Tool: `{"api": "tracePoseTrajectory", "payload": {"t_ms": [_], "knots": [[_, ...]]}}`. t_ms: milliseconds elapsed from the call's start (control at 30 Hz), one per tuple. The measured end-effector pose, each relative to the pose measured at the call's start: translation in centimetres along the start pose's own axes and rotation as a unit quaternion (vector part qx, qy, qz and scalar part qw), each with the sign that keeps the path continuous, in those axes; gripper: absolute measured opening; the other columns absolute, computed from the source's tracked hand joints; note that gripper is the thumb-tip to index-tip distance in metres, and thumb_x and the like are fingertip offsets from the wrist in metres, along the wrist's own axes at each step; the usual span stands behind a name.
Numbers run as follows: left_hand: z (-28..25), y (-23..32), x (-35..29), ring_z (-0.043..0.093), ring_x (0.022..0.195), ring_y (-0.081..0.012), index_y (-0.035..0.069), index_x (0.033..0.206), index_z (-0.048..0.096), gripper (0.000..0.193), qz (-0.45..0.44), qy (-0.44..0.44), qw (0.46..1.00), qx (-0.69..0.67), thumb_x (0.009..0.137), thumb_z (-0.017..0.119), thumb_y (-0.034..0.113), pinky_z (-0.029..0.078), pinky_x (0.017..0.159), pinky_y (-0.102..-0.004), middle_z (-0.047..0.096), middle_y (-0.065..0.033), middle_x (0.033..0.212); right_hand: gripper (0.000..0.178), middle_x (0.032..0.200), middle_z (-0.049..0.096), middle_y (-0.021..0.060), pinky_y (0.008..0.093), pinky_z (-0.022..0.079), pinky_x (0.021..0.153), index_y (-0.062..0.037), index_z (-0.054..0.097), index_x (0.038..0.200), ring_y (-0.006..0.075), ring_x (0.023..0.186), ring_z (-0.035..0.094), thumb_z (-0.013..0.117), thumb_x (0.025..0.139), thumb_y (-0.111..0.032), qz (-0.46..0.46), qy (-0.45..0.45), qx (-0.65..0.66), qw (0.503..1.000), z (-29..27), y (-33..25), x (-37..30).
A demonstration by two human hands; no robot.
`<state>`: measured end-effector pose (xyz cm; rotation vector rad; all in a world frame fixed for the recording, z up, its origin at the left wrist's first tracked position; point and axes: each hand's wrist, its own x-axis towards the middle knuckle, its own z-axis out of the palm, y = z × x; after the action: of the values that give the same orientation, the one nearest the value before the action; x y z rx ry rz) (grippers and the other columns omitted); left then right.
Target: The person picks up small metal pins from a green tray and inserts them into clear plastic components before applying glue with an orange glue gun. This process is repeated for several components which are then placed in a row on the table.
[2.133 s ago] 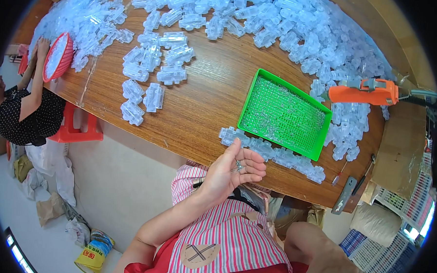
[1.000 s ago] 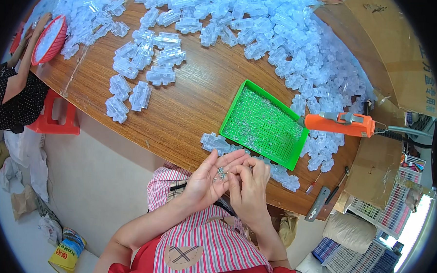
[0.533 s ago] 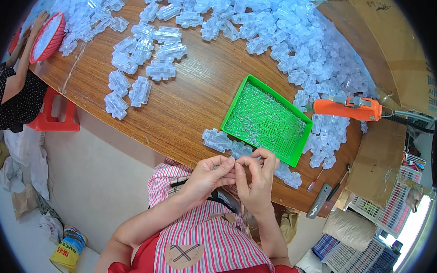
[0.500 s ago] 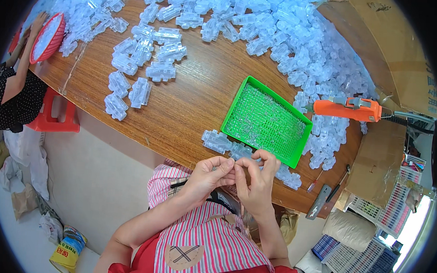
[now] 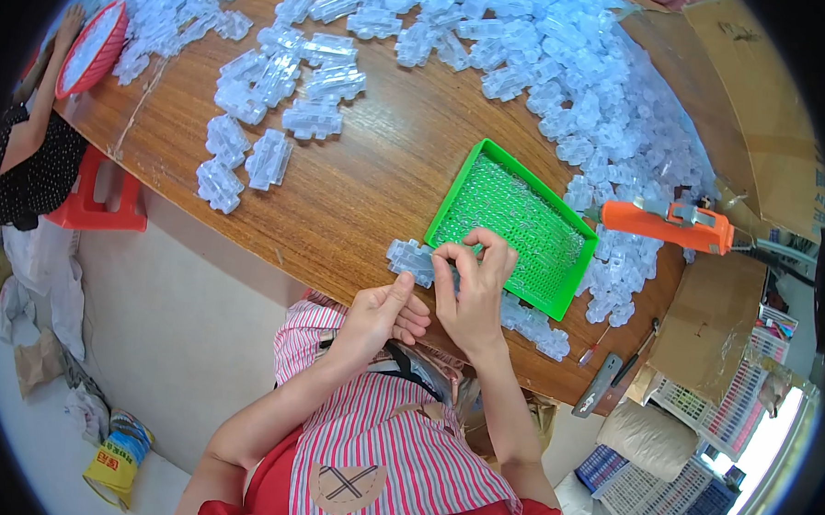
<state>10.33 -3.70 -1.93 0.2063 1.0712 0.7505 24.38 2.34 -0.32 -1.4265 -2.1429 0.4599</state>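
Observation:
My left hand [image 5: 384, 317] is at the table's near edge, palm turned inward, thumb raised apart from its loosely bent fingers; nothing shows in it. Just right of it, my right hand [image 5: 473, 302] pinches thumb and forefinger above a clear plastic block-shaped part [image 5: 410, 260]. Whatever sits in that pinch is too small to make out. More clear parts [image 5: 538, 329] lie in a row along the near edge, partly hidden behind my right hand. Beyond it stands a green tray [image 5: 452, 190] with small metal pieces, seemingly screws, scattered over its textured bottom.
An orange electric screwdriver [image 5: 667, 225] lies right of the tray, near heaped clear parts [image 5: 602, 128]. Several parts [image 5: 313, 118] rest on the left. A phone [image 5: 598, 385] and a small screwdriver [image 5: 595, 346] lie near right. At far left, another person's hand [image 5: 70, 26] touches a red basket [image 5: 95, 50].
My hands, close together before, have come apart. The left has dropped slightly left and its fingers have loosened; the right has moved a little up and left toward the clear part.

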Motion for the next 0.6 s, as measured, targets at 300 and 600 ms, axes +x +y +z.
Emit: {"api": "tracePoseTrajectory", "payload": {"t_ms": [300, 600], "knots": [[-0.8, -1.1, 1.2, 0.061, 0.059, -0.0128, -0.001, 0.082, 0.06, 0.049, 0.042, 0.035, 0.998, 0.021, 0.097, 0.045, 0.044, 0.05, 0.053, -0.0228, 0.062, -0.0078, 0.07, 0.017, 0.118, 0.047, 0.0045, 0.0383, 0.029, 0.088, -0.015, 0.064, 0.088, 0.0265, 0.105, 0.037, 0.071, 0.074, -0.009, -0.156, 0.027, -0.155, 0.975, 1.4, 0.4, 0.0], [-0.5, -0.7, 1.1, 0.06, 0.058, -0.0127, 0.0, 0.081, 0.06, 0.047, 0.048, 0.034, 0.998, 0.031, 0.098, 0.045, 0.041, 0.049, 0.052, -0.0233, 0.061, -0.0073, 0.069, 0.009, 0.126, 0.048, -0.004, 0.0374, 0.025, 0.088, -0.0174, 0.065, 0.083, 0.0205, 0.11, 0.038, 0.066, 0.074, -0.016, -0.183, -0.003, -0.188, 0.965, 0.6, 0.1, 1.1]]}}
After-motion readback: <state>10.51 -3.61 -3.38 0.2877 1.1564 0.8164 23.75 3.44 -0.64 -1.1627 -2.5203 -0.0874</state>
